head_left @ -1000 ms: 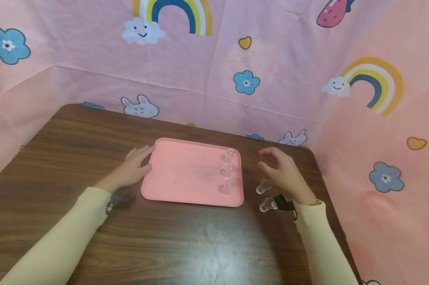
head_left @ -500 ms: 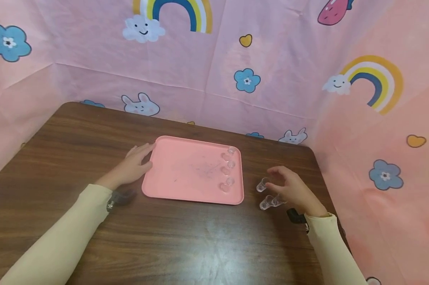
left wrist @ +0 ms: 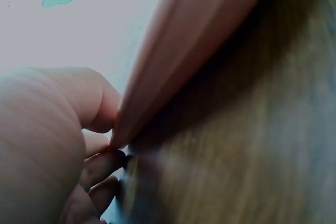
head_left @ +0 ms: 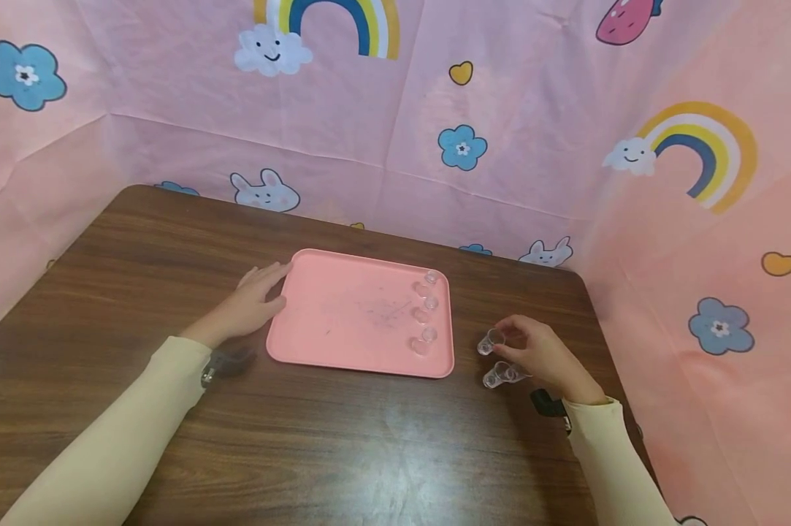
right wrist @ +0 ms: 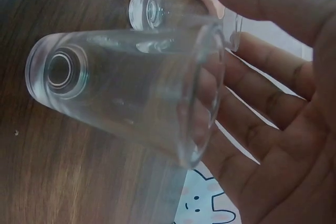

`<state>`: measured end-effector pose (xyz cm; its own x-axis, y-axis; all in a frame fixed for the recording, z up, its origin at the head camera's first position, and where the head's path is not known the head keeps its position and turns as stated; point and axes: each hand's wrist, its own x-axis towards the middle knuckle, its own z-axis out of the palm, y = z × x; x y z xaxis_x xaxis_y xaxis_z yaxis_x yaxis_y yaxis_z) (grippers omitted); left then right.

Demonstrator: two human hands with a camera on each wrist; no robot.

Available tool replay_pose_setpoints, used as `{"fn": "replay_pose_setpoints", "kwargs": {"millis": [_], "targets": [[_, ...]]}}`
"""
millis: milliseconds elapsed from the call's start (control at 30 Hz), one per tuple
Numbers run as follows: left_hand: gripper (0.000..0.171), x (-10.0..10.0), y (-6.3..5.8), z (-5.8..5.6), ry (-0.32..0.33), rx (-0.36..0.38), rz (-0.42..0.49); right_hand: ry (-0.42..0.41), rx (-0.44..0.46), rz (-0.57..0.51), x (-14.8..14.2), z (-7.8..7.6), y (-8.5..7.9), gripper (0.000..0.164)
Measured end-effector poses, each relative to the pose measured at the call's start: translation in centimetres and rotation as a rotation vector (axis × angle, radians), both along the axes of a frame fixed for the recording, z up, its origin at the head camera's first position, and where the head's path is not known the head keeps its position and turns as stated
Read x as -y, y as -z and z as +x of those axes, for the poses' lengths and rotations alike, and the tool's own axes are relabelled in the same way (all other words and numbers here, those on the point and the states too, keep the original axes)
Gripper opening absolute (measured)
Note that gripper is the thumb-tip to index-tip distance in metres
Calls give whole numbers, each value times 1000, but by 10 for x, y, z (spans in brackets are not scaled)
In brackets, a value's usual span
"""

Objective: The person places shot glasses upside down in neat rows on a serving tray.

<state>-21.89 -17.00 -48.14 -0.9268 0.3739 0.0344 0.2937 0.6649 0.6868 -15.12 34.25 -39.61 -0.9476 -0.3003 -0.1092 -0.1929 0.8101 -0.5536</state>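
Observation:
Beside the right edge of the pink tray (head_left: 349,314) my right hand (head_left: 543,354) pinches the rim of a small clear shot glass (head_left: 487,343) between thumb and fingers. The glass stands upright on the table. Two more clear shot glasses (head_left: 496,375) stand just nearer, below that hand; one looms large in front of the fingers (right wrist: 257,93) in the right wrist view. My left hand (head_left: 247,303) rests against the tray's left side. Its thumb (left wrist: 97,103) and fingertips touch the tray's rim, fingers relaxed.
Three clear shot glasses (head_left: 429,334) stand in a row along the tray's right side. The brown wooden table (head_left: 342,438) ends at a pink printed cloth (head_left: 342,131) behind and to the right.
My right hand has come down and nearer from above the table, and its thumb and fingers have closed on the far shot glass's rim. The left hand stays at the tray.

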Motion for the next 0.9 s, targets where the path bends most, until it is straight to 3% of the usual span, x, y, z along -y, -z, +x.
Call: {"fn": "replay_pose_setpoints", "kwargs": {"millis": [900], "targets": [[60,0,1,-1,1,-4,12,25,24,-70,13,0,1,30]]}}
